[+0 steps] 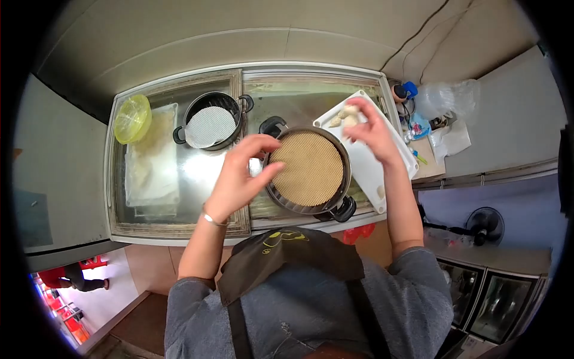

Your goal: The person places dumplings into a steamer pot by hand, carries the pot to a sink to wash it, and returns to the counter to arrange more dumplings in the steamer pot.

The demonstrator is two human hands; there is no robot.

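Observation:
A dark round pot [342, 200] with two black handles stands on the glass-topped counter, a tan mesh liner [308, 169] lying inside it. My left hand [242, 173] is at the pot's left rim, thumb and fingers apart, with nothing between them. My right hand [373, 131] is over the white tray [365, 164], right of the pot. Its thumb and fingers curve around a pale dumpling-like piece [351, 120]; whether they grip it is unclear. More pale pieces [335, 121] lie beside it on the tray.
A second dark pot [230, 140] with a white mesh liner stands back left, near a yellow-green basket [132, 119] and a white tray [173, 167]. Plastic bags [445, 99] lie at right. A fan [485, 225] is lower right. A person in red [54, 277] is far left.

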